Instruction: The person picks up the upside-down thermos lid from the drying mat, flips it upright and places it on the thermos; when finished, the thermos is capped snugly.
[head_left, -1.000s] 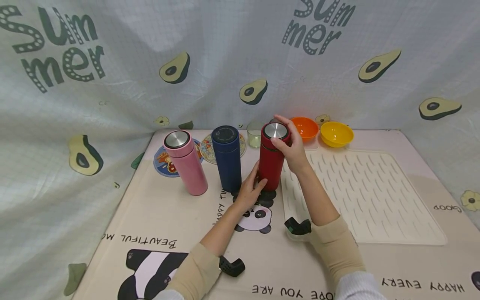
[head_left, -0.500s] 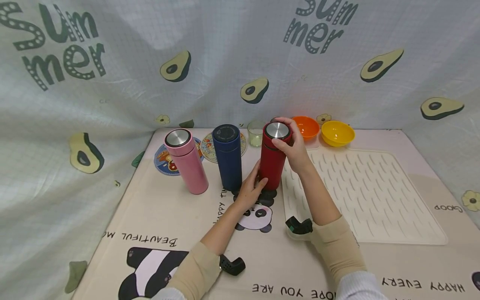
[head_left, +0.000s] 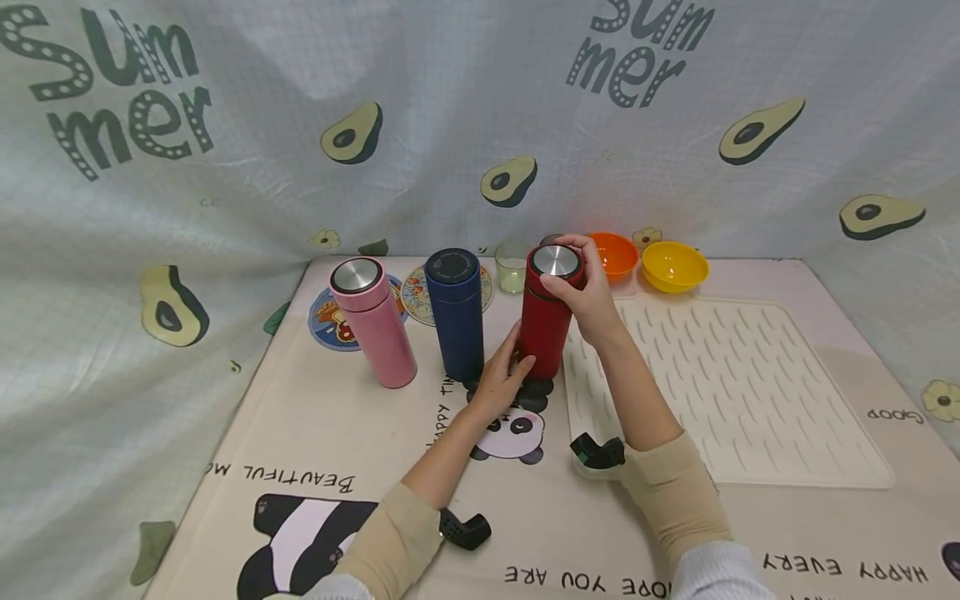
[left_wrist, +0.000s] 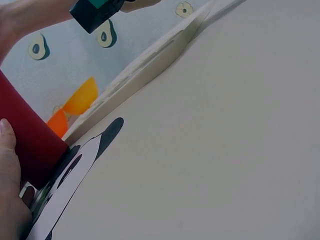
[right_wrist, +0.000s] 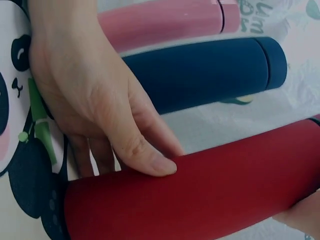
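Observation:
A red thermos (head_left: 545,333) with a steel-topped lid stands upright on the table in the head view. My left hand (head_left: 497,379) grips its lower body, thumb on the near side and fingers around the left. Up at the lid, my right hand (head_left: 588,292) holds the rim between thumb and fingers. The right wrist view shows the left hand (right_wrist: 100,100) wrapped round the lower end of the red thermos (right_wrist: 200,185). A blue thermos (head_left: 456,325) and a pink thermos (head_left: 378,333) stand in a row to the left.
A cream ridged mat (head_left: 735,392) lies to the right. Behind stand a glass cup (head_left: 511,268), an orange bowl (head_left: 617,257) and a yellow bowl (head_left: 675,268). Two round patterned coasters, one a blue coaster (head_left: 324,321), lie at the back left. A curtain (head_left: 420,125) hangs behind the table.
The right hand's fingers have drawn in and lower around the lid's far side, and its thumb has shifted slightly. The left hand and the thermoses stay in place.

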